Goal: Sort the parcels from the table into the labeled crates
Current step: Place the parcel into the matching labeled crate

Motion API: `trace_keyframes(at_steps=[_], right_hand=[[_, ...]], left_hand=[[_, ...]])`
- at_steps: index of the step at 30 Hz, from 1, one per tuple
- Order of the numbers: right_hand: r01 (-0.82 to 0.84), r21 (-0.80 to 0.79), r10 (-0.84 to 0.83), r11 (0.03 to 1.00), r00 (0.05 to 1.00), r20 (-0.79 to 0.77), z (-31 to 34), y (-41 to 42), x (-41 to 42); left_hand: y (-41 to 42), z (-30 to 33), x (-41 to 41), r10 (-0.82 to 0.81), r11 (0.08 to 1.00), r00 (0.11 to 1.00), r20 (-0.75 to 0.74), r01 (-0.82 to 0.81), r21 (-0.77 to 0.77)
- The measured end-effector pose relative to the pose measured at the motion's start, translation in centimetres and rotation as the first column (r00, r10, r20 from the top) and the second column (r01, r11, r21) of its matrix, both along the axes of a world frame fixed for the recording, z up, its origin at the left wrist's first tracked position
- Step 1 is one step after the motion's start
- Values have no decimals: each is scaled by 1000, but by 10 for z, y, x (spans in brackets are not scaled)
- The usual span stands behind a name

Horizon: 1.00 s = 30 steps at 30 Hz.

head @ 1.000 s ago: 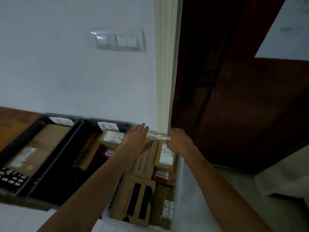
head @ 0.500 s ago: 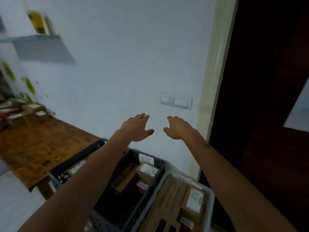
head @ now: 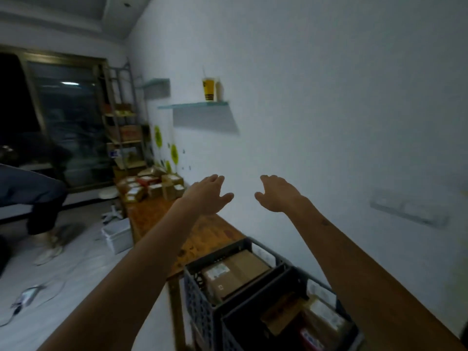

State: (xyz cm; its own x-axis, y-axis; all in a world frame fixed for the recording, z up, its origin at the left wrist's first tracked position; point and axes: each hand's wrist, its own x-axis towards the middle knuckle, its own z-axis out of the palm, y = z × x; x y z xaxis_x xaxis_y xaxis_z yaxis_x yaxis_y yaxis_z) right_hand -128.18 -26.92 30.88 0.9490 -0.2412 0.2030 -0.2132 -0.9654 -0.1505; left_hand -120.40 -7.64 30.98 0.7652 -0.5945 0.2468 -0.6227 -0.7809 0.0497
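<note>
My left hand [head: 206, 195] and my right hand [head: 277, 193] are stretched out in front of me at chest height, both empty with relaxed fingers. Several cardboard parcels [head: 152, 187] lie piled at the far end of the long wooden table [head: 154, 216]. Two dark plastic crates stand at the near end, below my arms: the left crate [head: 200, 295] holds a large brown box with a label, the right crate [head: 240, 325] holds smaller parcels.
A white wall runs along the table's right side, with a glass shelf [head: 195, 105] carrying a yellow cup. A metal rack [head: 124, 127] stands beyond the table. A seated person's legs [head: 38, 198] and a white bin [head: 117, 236] are on the floor at left.
My hands lifted off the parcels in the light crate and now hang empty in the air. My view swung left, from the crates and door to the table and room.
</note>
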Motion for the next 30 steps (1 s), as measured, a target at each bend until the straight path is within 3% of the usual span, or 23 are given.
trace_keyframes(at_steps=[4,7,11,17,24,30], right_hand=[[-110,-31,110,993,994,-1,9,56,59],[-199,-37,200,979,980,21,24,91,107],[-326,-22,327,945,942,75,36,134,181],[-490,44,484,871,869,101,45,197,281],[-536,65,533,842,844,56,45,269,393],[-543,67,538,837,839,76,29,341,522]], left_hand=[[64,4,42,125,991,992,-12,-124,40],[100,18,70,222,971,975,-24,-223,-85],[140,35,114,343,931,939,-23,-343,-128],[190,47,178,483,872,876,-16,-482,-87],[263,42,278,567,821,824,-6,-566,-73],[355,25,410,572,818,820,14,-569,-79]])
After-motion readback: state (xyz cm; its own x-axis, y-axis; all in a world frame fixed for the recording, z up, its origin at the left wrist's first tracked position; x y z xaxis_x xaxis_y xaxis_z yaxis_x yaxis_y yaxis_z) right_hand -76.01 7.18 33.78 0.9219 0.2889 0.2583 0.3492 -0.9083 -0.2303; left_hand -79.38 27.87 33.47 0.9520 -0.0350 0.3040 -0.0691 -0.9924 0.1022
